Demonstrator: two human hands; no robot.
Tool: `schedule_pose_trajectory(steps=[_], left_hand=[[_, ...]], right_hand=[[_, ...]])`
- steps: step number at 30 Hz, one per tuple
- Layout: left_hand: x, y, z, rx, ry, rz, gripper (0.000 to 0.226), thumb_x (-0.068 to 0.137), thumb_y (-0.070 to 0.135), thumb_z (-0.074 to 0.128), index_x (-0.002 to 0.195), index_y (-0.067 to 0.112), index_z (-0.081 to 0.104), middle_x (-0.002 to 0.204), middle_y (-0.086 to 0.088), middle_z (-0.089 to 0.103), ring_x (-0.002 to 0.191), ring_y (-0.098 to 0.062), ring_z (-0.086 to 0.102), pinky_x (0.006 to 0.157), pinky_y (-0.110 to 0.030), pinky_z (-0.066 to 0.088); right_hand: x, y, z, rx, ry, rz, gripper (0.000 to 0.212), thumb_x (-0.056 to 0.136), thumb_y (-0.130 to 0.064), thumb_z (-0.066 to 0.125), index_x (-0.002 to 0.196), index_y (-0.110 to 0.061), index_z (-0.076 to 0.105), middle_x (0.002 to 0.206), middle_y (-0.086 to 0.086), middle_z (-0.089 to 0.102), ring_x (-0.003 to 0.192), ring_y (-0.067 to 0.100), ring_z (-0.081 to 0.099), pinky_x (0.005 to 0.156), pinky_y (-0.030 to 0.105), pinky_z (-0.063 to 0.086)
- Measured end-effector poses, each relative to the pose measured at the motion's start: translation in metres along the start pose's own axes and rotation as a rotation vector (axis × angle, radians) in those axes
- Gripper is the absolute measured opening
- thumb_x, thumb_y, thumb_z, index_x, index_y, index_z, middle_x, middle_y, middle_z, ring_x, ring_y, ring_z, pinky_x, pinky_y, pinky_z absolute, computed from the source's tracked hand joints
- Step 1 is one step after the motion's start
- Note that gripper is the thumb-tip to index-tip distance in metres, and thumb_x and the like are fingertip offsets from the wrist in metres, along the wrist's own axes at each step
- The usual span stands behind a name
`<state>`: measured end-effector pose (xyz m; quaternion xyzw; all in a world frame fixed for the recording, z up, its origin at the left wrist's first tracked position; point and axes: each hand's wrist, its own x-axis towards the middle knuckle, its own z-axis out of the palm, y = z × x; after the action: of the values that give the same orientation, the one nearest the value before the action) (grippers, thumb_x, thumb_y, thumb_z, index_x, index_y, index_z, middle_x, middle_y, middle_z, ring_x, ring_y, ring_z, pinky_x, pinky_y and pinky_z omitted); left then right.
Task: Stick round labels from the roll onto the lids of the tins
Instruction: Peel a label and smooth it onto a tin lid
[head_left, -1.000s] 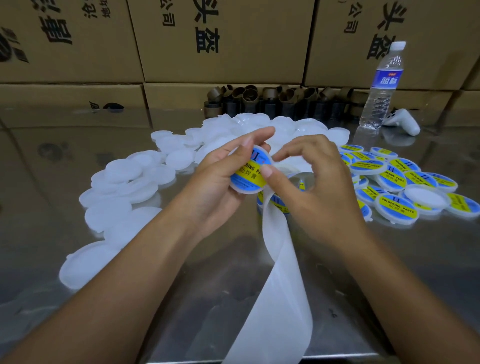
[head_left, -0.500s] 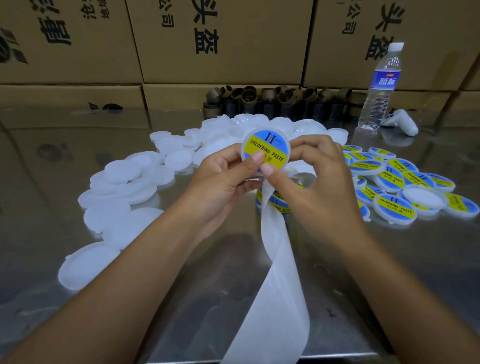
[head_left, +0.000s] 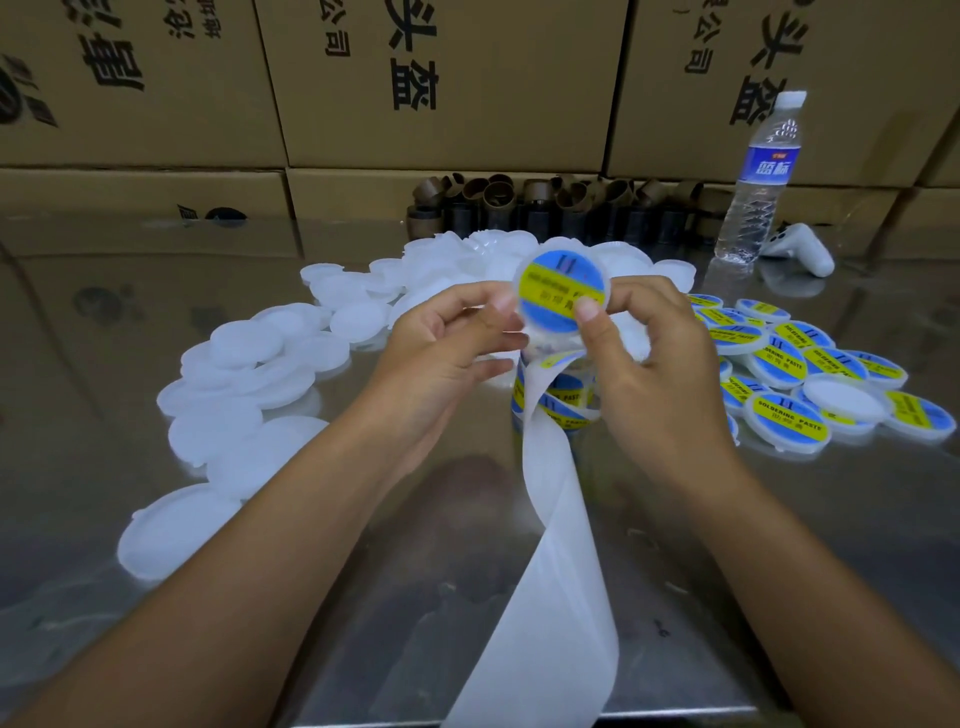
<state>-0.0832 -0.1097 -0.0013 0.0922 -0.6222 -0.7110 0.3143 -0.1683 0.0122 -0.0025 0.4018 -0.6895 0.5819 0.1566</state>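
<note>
Labelled lid (head_left: 563, 291): raised above the steel table (head_left: 805, 545), blue-and-yellow face to camera, pinched by the right hand (head_left: 660, 384), thumb on its face.
Left hand (head_left: 447, 358): thumb at the lid's left rim, fingers curled; grip not discernible.
Label roll (head_left: 563, 402): upright beneath the hands, backing strip (head_left: 550, 597) trailing nearward.
Plain white lids (head_left: 249, 358): heaped left.
Finished lids (head_left: 789, 415): right.
</note>
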Motion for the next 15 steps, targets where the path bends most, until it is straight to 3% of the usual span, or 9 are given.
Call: schedule_pose_trajectory(steps=[2, 4, 8, 10, 13, 15], left_hand=[[0.005, -0.002, -0.006, 0.142, 0.162, 0.030, 0.005, 0.092, 0.022, 0.061, 0.092, 0.023, 0.066, 0.077, 0.010, 0.069, 0.076, -0.006, 0.067, 0.071, -0.016, 0.052], [0.009, -0.005, -0.013, 0.325, 0.287, 0.086, 0.011, 0.094, 0.018, 0.057, 0.089, 0.025, 0.064, 0.084, 0.006, 0.067, 0.077, -0.006, 0.064, 0.066, -0.008, 0.046], [0.013, -0.011, -0.026, 0.621, 0.411, 0.130, 0.009, 0.094, 0.014, 0.056, 0.101, 0.018, 0.060, 0.086, 0.011, 0.058, 0.074, 0.000, 0.054, 0.059, 0.000, 0.038], [0.014, -0.014, -0.033, 0.741, 0.437, 0.111, 0.015, 0.094, 0.012, 0.054, 0.109, 0.014, 0.058, 0.093, 0.007, 0.058, 0.080, -0.003, 0.053, 0.064, -0.005, 0.037], [0.015, -0.018, -0.042, 0.963, 0.437, 0.042, 0.030, 0.093, 0.011, 0.053, 0.123, 0.011, 0.053, 0.122, -0.007, 0.054, 0.111, -0.020, 0.050, 0.086, -0.023, 0.037], [0.015, -0.019, -0.044, 1.095, 0.403, -0.043, 0.040, 0.093, 0.014, 0.054, 0.132, 0.009, 0.046, 0.132, -0.013, 0.047, 0.125, -0.030, 0.042, 0.097, -0.037, 0.037]], right_hand=[[0.004, 0.001, -0.004, 0.123, 0.116, 0.060, 0.015, 0.095, -0.022, 0.054, 0.081, -0.019, 0.057, 0.079, -0.009, 0.055, 0.079, 0.006, 0.049, 0.075, 0.024, 0.039], [0.011, 0.005, -0.008, 0.227, 0.247, 0.122, 0.017, 0.096, -0.017, 0.052, 0.081, -0.026, 0.055, 0.079, -0.009, 0.059, 0.077, 0.003, 0.052, 0.074, 0.022, 0.042], [0.021, 0.021, -0.017, 0.273, 0.404, 0.284, 0.014, 0.094, -0.009, 0.053, 0.102, -0.018, 0.060, 0.081, -0.002, 0.059, 0.068, 0.001, 0.053, 0.065, 0.013, 0.042], [0.024, 0.034, -0.023, 0.213, 0.441, 0.369, 0.022, 0.092, -0.010, 0.055, 0.113, -0.016, 0.060, 0.071, -0.005, 0.052, 0.059, 0.003, 0.047, 0.060, 0.014, 0.040], [0.028, 0.049, -0.031, 0.154, 0.527, 0.449, 0.027, 0.089, -0.010, 0.057, 0.117, -0.013, 0.057, 0.067, -0.009, 0.051, 0.060, 0.007, 0.051, 0.067, 0.024, 0.045], [0.029, 0.056, -0.035, 0.098, 0.599, 0.477, 0.026, 0.088, -0.010, 0.058, 0.114, -0.013, 0.057, 0.067, -0.013, 0.049, 0.061, 0.005, 0.051, 0.067, 0.022, 0.043]])
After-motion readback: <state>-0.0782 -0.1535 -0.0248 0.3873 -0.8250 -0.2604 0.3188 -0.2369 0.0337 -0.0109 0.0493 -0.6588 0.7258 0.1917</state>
